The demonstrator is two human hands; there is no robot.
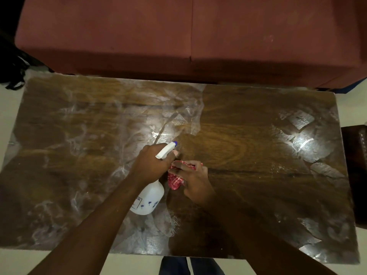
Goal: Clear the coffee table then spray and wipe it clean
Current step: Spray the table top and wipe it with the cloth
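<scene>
On the bottle (151, 199), the left hand (154, 161) covers the neck and trigger. The forearm hides half the label (139, 200), and its print is too small to read. The right hand (195, 179) has fingers (184, 168) over much of the cloth (174, 182). The sofa (178, 36) runs off the top edge. A dark thing (355, 165) is cut by the right edge, and legs (190, 266) by the bottom.

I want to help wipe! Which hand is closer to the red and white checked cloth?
Right. The right hand holds the red and white checked cloth bunched in its fingers. The left hand is just beside it, gripping the white plastic spray bottle.
</scene>
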